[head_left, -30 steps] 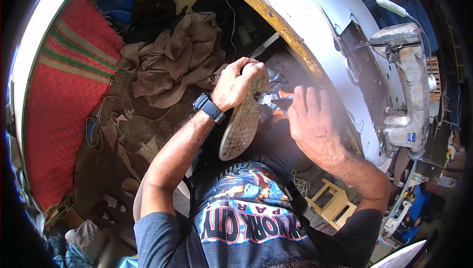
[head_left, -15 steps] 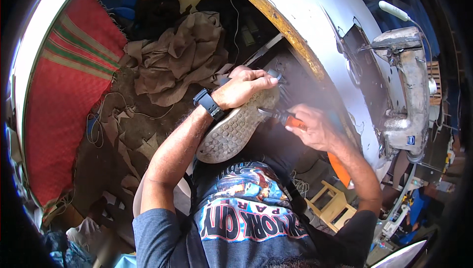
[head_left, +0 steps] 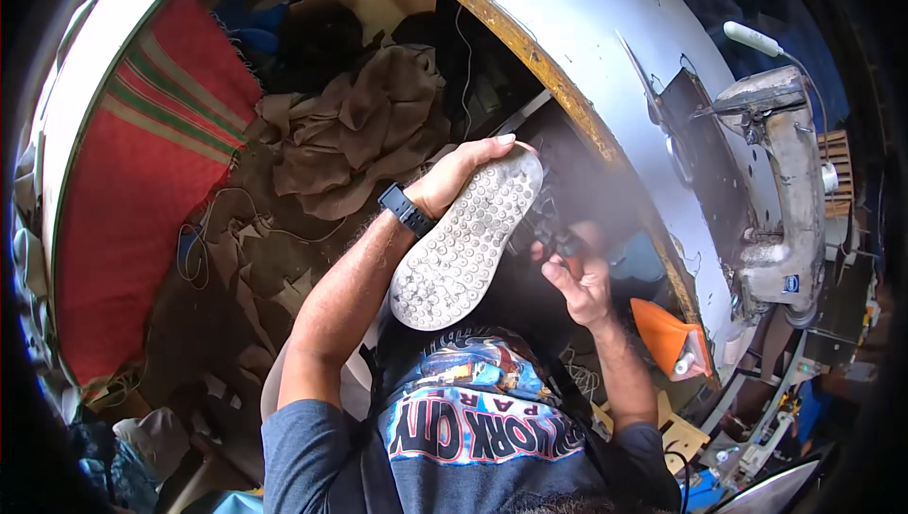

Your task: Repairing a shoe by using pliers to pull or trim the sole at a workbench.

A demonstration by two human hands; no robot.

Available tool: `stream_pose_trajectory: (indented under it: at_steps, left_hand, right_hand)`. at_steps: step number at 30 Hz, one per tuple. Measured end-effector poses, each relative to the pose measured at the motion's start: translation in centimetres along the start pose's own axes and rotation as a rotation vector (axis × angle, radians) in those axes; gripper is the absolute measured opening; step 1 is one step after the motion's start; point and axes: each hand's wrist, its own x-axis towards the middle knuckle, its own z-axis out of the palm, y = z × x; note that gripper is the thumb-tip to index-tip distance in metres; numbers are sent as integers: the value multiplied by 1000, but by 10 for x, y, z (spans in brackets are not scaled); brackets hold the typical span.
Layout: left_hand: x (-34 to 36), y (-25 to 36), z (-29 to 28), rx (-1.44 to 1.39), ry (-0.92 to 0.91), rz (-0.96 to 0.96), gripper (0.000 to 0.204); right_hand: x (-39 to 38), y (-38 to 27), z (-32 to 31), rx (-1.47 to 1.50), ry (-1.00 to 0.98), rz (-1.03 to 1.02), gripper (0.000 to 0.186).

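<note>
A shoe (head_left: 463, 240) is held in front of my chest, its pale sole with round studs facing up. My left hand (head_left: 463, 174) is closed around its far end and left edge, with the thumb along the top. To the right of the sole, my right hand (head_left: 582, 282) grips a dark hand tool with orange on its handle (head_left: 560, 242), much like pliers. The tool's working end is blurred and lies close to the shoe's right edge; whether it touches cannot be made out. The shoe's upper is hidden beneath the sole.
A white table (head_left: 567, 13) with a worn yellow edge curves along the right, bearing a sewing machine (head_left: 780, 192). An orange holder (head_left: 667, 330) hangs by its near edge. At left lie a red striped cloth (head_left: 142, 211) and crumpled brown material (head_left: 359, 126).
The shoe has turned, so its sole now faces me more fully. My right hand has moved from over the sole to beside its right edge, rotating the tool.
</note>
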Motion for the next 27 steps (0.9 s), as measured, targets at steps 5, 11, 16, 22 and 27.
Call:
stream_pose_trajectory:
  at_steps: [5, 11, 16, 22, 27]
  left_hand:
    - [2, 2, -4, 68, 132, -58, 47]
    - [9, -4, -11, 385, 120, 94, 39]
    - [12, -7, -14, 333, 157, 85, 37]
    - [9, -10, -10, 684, 253, 185, 38]
    - [7, -15, -6, 966, 286, 121, 43]
  right_hand:
    - [5, -40, -25, -951, -41, -232, 24]
    - [39, -93, -28, -1649, -232, -475, 15]
    - [51, -109, -26, -1736, -396, -502, 20]
    - [53, -120, -17, -1785, -503, -406, 20]
    - [72, -113, -29, -1314, -684, 38, 19]
